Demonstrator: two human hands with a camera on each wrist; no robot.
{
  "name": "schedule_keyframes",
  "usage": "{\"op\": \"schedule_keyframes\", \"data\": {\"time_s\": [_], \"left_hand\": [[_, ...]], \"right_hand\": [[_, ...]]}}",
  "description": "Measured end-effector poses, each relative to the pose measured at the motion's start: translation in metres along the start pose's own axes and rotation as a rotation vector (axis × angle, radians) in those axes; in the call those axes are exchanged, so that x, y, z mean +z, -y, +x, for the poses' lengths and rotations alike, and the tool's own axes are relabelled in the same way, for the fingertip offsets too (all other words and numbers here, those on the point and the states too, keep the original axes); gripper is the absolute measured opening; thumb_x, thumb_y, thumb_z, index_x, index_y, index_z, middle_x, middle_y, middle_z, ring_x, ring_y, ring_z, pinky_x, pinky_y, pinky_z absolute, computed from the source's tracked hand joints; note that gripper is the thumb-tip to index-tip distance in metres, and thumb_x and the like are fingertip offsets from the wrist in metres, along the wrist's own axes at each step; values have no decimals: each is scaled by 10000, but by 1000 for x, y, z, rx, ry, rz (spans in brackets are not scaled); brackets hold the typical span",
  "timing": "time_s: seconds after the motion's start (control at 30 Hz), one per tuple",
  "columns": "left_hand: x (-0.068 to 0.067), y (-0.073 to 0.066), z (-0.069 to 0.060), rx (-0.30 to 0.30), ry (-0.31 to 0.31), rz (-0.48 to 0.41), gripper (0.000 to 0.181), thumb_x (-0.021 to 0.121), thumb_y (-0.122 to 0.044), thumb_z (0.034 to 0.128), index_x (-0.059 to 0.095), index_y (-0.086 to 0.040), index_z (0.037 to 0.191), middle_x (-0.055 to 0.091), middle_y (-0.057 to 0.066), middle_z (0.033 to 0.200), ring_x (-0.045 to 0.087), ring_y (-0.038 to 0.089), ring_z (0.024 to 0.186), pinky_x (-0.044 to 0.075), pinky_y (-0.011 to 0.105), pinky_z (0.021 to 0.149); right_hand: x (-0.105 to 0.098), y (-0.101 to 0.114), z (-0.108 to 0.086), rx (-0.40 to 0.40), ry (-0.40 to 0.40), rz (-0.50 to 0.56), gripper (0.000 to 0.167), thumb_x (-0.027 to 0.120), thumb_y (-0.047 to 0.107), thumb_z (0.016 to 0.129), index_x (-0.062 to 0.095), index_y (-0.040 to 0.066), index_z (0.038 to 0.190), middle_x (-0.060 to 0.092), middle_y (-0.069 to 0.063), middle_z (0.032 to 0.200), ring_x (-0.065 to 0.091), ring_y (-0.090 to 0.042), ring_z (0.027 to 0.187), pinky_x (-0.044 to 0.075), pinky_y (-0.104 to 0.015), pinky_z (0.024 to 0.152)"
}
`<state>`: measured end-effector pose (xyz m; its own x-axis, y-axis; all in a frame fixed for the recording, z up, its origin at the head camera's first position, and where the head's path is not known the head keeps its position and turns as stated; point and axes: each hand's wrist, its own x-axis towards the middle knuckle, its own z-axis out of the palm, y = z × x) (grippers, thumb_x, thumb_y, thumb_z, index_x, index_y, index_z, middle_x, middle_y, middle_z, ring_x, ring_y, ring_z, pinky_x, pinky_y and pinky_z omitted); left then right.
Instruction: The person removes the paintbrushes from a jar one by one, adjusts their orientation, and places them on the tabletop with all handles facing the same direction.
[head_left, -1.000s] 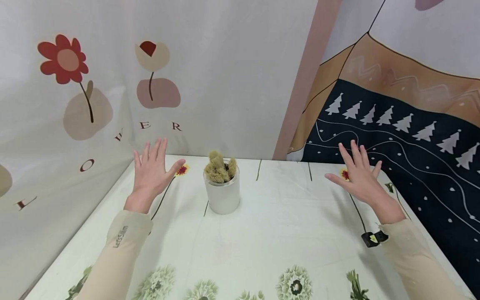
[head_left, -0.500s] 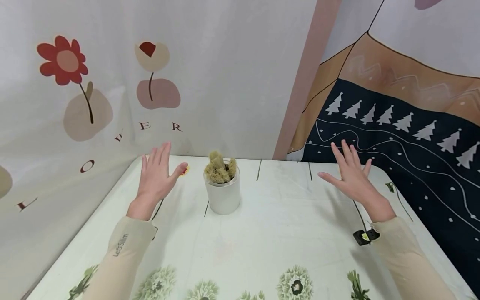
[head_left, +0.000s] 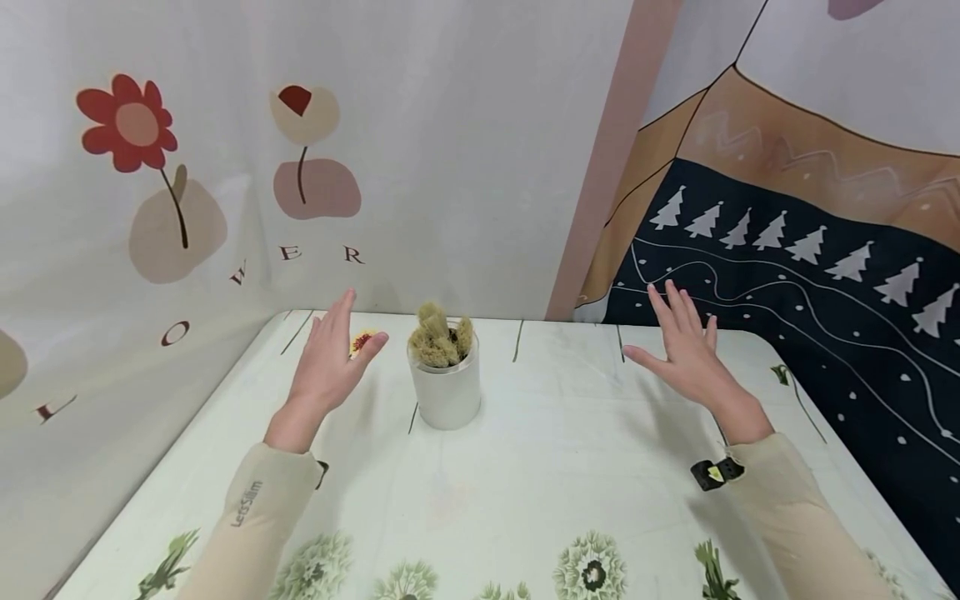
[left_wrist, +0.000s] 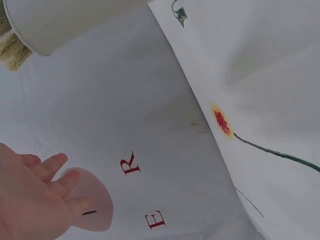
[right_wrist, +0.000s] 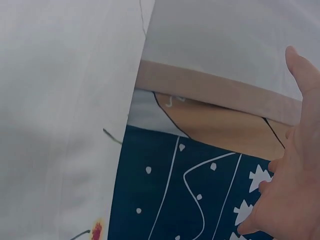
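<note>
1. while both my hands hang over the table with fingers extended and nothing in them, the head view puts the white pot between them, just to the right of my left hand and well apart from my right hand. my left is the nearer, and i judge that sideways gap to be what counts. the pot stands upright, long axis vertical, with a tufty yellowish plant poking out of the top. on my left sleeve i read "let'sslim" (run together, as best i can make out); on the wall cloth, "l o w e r".

2. seen from my left wrist, the pot shows only at the upper left corner, apart from my left hand; the letters "r" and "e" lie turned sideways.

3. from my right wrist, my right hand is spread at the right edge, holding nothing; the pot isn't in view. a pale mark by the brown band is too partial to read.
</note>
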<state>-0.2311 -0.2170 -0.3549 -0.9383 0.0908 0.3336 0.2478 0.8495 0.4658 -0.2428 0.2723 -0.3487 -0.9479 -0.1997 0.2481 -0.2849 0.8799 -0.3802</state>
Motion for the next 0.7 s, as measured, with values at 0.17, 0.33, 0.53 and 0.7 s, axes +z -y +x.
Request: {"op": "schedule_keyframes", "data": {"time_s": [0.17,0.33,0.53,0.7], "left_hand": [[2,-6,-4,16,-2,-56,924,466,-633,972,95,-70,1604,181,188,1662,183,411,1528,82,552,1257],[3,-13,-9,0,22,-90,924,504,-622,961,120,-82,1604,193,178,1661,180,414,1530,110,566,1249],[7,-20,-12,-31,43,-113,937,570,-606,934,142,-113,1607,181,157,1670,144,455,1528,145,626,1219],[11,-25,-16,-41,46,-130,950,619,-597,906,169,-137,1605,193,132,1671,278,444,1487,284,661,1146]], "right_hand": [[4,4,1,-12,-3,20,1010,631,539,919,-15,202,1617,-132,-131,1684,-133,-404,1548,-129,-787,1096],[9,8,2,-15,-3,24,1022,644,529,913,-20,201,1617,-115,-131,1687,-109,-406,1551,-101,-799,1094],[14,15,5,-19,3,43,1035,671,505,900,-16,212,1617,-91,-133,1690,-82,-412,1552,-90,-799,1098],[19,21,6,-32,7,51,1045,698,485,886,9,200,1618,-40,-155,1691,-48,-410,1554,-73,-803,1100]]}}
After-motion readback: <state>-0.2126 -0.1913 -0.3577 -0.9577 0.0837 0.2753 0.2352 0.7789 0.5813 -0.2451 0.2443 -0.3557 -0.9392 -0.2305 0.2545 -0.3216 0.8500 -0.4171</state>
